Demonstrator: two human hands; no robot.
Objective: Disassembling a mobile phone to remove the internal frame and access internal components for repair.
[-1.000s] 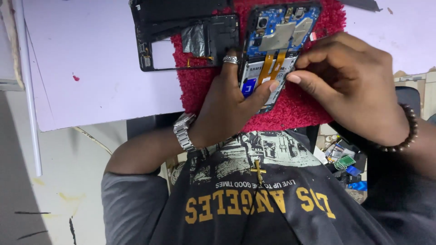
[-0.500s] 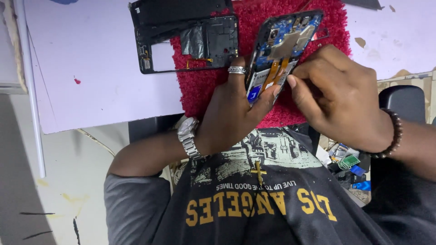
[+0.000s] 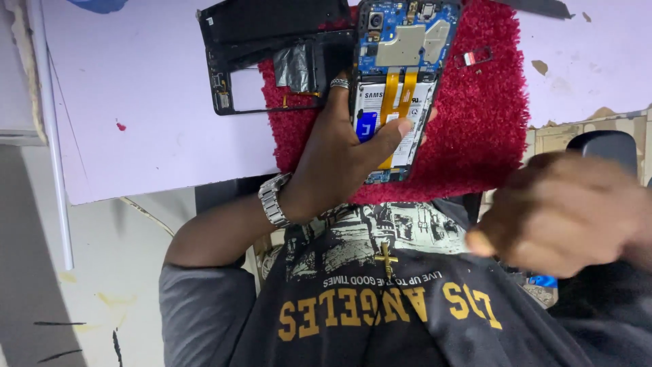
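Change since a second ago: I see the right hand [image 3: 567, 214] has come off the opened phone [image 3: 401, 88]; earlier its fingertips were working at the orange flex strips in the middle of the phone, now it sits blurred and low at the right, well apart from the phone.
Phone shift: it was tilted half a second ago; now it stands nearly straight up the frame, camera end at the top, over the red fluffy mat [image 3: 485, 115].
What that means: as I judge it, the prying or pressing at the flex strips has paused and only one hand keeps the phone in place.
Left hand [image 3: 339, 160]: palm wraps the phone's left edge from behind, the thumb lies across the white battery area, pressed on the lower end of the orange strips; a ring shows on one finger and a metal watch [image 3: 274, 199] at the wrist.
Left fingers: curled and clamped on the phone, not spread.
Right fingers: loosely curled, but motion blur hides whether they pinch anything; I cannot tell.
Nearby: the removed black mid-frame [image 3: 272, 58] lies just left of the phone, partly on the mat and partly on the pale lilac table top [image 3: 136, 102]; a small tray-like metal part [image 3: 475, 56] rests on the mat to the right.
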